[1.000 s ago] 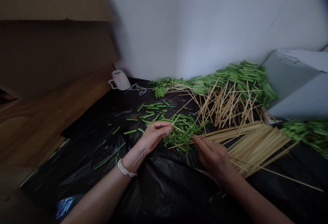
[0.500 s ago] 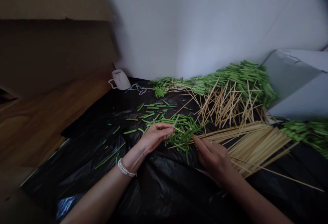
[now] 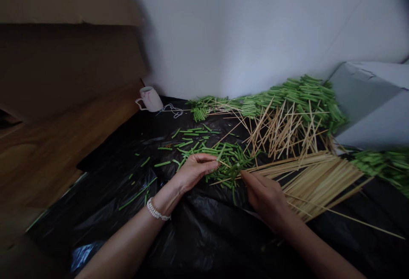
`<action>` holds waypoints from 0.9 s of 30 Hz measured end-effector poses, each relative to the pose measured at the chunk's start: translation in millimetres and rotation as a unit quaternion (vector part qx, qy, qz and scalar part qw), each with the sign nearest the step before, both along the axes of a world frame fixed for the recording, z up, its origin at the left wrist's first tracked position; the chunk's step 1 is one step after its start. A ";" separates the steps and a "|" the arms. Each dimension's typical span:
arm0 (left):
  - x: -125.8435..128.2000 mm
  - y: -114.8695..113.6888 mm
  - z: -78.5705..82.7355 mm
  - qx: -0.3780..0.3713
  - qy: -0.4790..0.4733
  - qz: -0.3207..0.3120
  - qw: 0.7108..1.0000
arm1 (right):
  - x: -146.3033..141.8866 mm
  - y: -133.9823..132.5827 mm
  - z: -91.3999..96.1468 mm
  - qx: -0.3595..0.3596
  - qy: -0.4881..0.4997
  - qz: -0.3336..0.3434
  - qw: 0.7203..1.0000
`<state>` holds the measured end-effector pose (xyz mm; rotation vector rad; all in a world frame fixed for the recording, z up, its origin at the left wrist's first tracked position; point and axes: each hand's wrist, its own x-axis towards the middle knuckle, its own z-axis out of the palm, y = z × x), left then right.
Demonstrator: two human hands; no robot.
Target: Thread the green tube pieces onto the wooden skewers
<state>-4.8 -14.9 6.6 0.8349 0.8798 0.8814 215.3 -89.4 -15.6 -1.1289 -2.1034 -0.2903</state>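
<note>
My left hand (image 3: 201,170), a beaded bracelet on its wrist, pinches a cut green stem (image 3: 220,152) that looks like garlic scape. A thin bamboo skewer (image 3: 224,163) runs from these fingertips toward my right hand (image 3: 265,196). Closed fingers of the right hand grip the skewer by a few green pieces (image 3: 235,169) that seem threaded on it; the fingertips are partly hidden. Beneath both hands lies a loose heap of cut green stems (image 3: 204,146). Beside the right hand is a spread bundle of bare skewers (image 3: 329,176).
Black plastic sheeting (image 3: 198,232) covers the work surface. Skewered stems (image 3: 297,96) are piled along the white wall, their sticks (image 3: 281,130) pointing forward. A mug (image 3: 151,99) and white string (image 3: 172,110) stand at back left. A pale box (image 3: 377,100) is at right, near more stems (image 3: 380,166).
Both hands stay almost in place. My right hand has shifted very slightly, and my left fingertips have moved a touch to the right along the skewer.
</note>
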 end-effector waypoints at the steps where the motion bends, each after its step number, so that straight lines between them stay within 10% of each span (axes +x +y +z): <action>1: 0.4 -0.2 0.4 -0.001 0.003 0.002 1.000 | -0.8 0.4 -0.9 -0.021 0.017 0.004 1.000; 8: 2.7 -2.9 3.4 -0.010 -0.002 0.000 1.000 | 0.8 -2.8 -1.1 0.047 -0.013 -0.007 0.999; 15: 2.3 -1.8 -2.2 0.042 0.031 -0.004 0.999 | -5.3 1.0 3.4 -0.111 0.100 0.021 0.989; 22: 5.1 -5.6 -1.4 0.064 0.062 -0.005 0.996 | -2.2 -1.3 -4.3 0.009 0.026 0.006 1.000; 27: 5.1 -6.2 0.3 0.084 0.079 -0.012 0.993 | -5.8 0.6 6.9 -0.134 0.116 0.036 0.984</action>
